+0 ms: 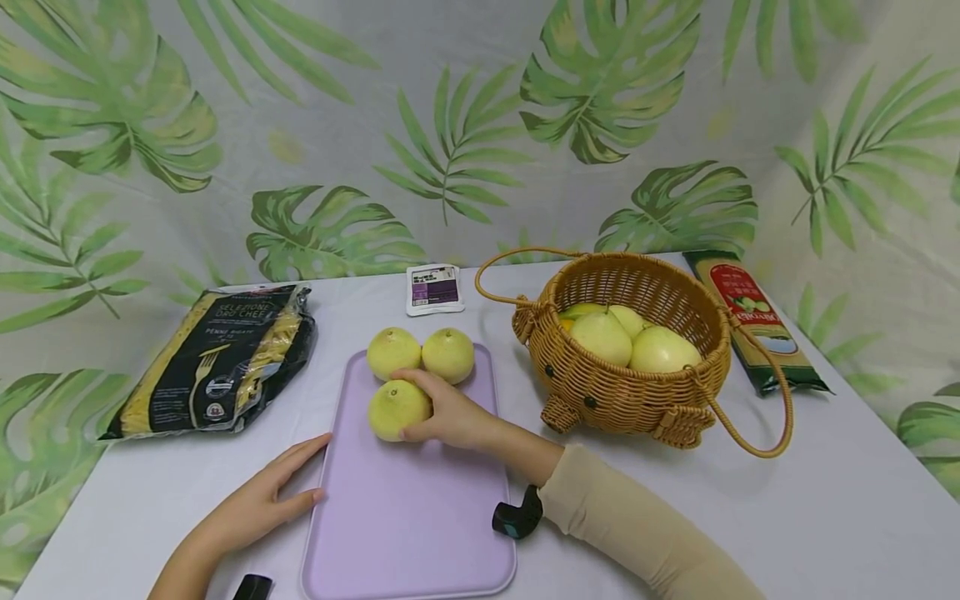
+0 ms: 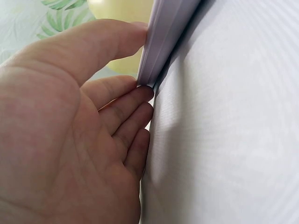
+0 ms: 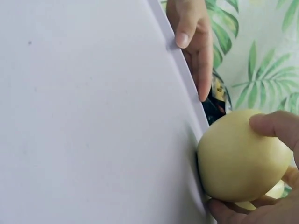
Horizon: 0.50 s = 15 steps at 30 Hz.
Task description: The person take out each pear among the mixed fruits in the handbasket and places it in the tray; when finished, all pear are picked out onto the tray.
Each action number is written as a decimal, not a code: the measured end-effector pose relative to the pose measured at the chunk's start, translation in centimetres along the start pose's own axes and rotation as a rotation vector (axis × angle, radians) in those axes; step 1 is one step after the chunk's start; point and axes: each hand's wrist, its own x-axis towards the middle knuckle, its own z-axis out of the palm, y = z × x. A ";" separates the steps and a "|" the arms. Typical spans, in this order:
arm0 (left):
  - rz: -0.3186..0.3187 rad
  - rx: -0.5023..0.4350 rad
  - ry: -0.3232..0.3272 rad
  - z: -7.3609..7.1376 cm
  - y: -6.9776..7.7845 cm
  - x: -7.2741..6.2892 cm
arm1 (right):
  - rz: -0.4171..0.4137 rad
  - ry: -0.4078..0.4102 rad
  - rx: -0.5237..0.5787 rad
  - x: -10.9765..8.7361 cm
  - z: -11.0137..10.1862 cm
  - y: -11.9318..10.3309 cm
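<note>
My right hand (image 1: 453, 414) grips a round, pale yellow pear (image 1: 396, 410) between thumb and fingers, over the far part of the lilac tray (image 1: 412, 525). Just behind it, two more such pears (image 1: 393, 352) sit side by side at the tray's far end. In the right wrist view the gripped pear (image 3: 243, 156) is close against the tray's raised rim. At the tray's left edge rests my left hand (image 1: 258, 500), its fingers extended. The left wrist view has thumb and fingertips touching the tray rim (image 2: 161, 42), with nothing grasped.
To the right stands a wicker basket (image 1: 607, 392) with looped handles, holding several pears (image 1: 600, 336). A pasta bag (image 1: 217, 358) lies at the left, a small white packet (image 1: 435, 289) at the back. Behind the basket lies a green and red package (image 1: 757, 321).
</note>
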 end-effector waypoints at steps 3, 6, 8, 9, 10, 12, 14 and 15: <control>-0.002 -0.012 -0.002 0.0 0.0 0.0 | 0.008 0.035 -0.031 0.1 0.3 0.2; -0.004 -0.017 -0.006 0.0 0.1 0.0 | 0.024 0.071 -0.054 0.2 0.6 0.2; -0.005 -0.020 -0.006 0.0 0.1 0.0 | 0.035 0.090 -0.065 0.2 0.7 0.1; -0.006 -0.019 -0.007 0.0 0.1 0.0 | 0.035 0.096 -0.071 0.2 0.8 0.1; -0.008 -0.021 -0.007 0.0 0.2 0.0 | 0.032 0.099 -0.073 0.2 0.8 0.1; -0.008 -0.016 -0.006 0.0 0.2 0.0 | 0.028 0.099 -0.077 0.1 0.8 -0.1; -0.010 -0.007 -0.005 0.0 0.3 0.0 | 0.026 0.090 -0.091 -0.1 0.6 -0.3; -0.010 -0.002 -0.004 0.0 0.3 0.0 | 0.022 0.085 -0.088 -0.3 0.4 -0.4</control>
